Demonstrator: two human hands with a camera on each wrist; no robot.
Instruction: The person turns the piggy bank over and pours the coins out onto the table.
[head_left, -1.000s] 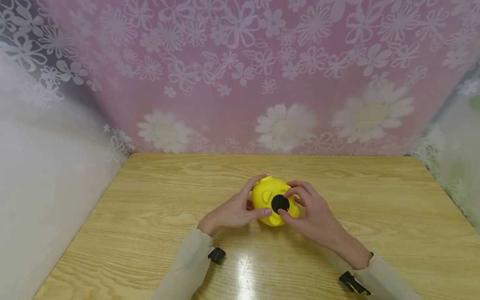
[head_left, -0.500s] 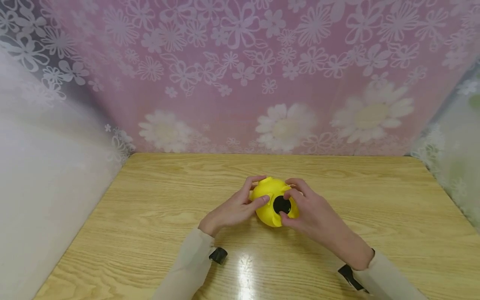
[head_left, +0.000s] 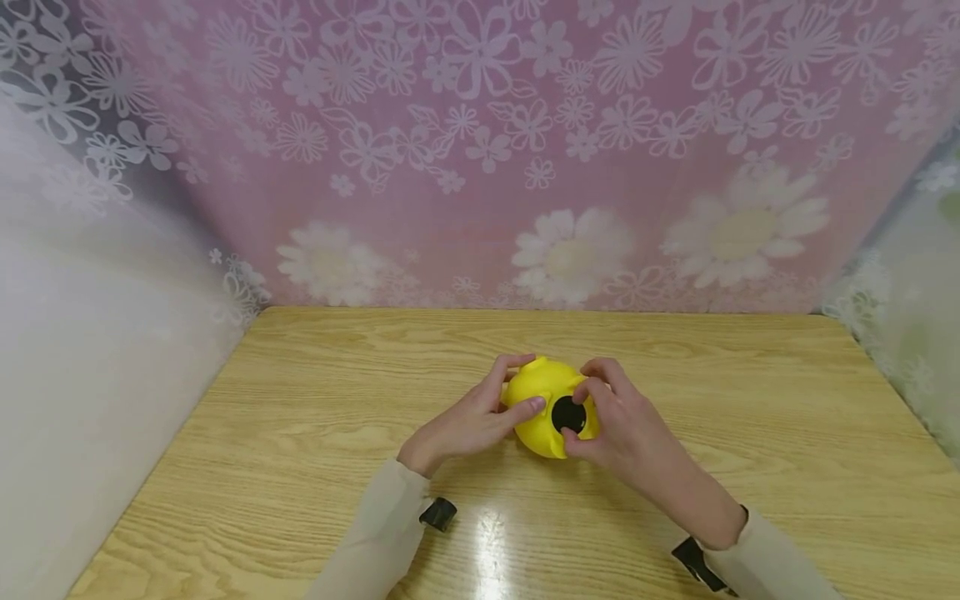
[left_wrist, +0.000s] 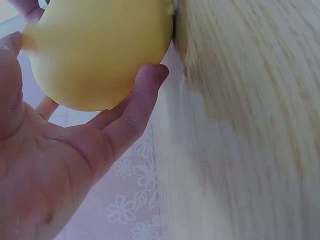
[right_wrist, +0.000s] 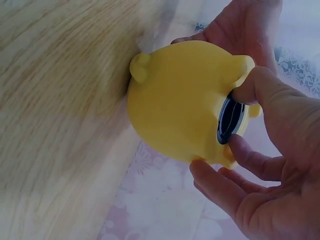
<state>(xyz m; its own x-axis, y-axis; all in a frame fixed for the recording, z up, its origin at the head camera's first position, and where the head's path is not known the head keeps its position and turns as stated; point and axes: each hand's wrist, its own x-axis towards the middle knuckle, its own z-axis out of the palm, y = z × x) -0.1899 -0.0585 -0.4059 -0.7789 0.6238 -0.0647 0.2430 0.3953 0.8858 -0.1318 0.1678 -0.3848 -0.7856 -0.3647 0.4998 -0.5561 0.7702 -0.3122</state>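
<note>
A round yellow piggy bank (head_left: 534, 421) lies on the table with its stubby feet and black round stopper (head_left: 567, 414) turned up toward the head camera. My left hand (head_left: 468, 423) holds its left side, the thumb against a foot and the fingers around the far side. In the left wrist view, the left fingers (left_wrist: 145, 85) curve along the smooth yellow body. My right hand (head_left: 633, 429) pinches the stopper's rim between thumb and index finger. The right wrist view shows the stopper (right_wrist: 231, 117) seated in the body, with other right fingers (right_wrist: 215, 182) touching the bank's side.
The wooden table (head_left: 337, 367) runs back to a pink flowered cloth (head_left: 450, 208). A pale cloth (head_left: 112, 333) hangs along the left side. Black straps (head_left: 438, 513) sit at both wrists by the light sleeves.
My left thumb has shifted up from the lower foot to another foot. The piggy bank has turned slightly and moved a little to the right; the right fingers stay at the stopper.
</note>
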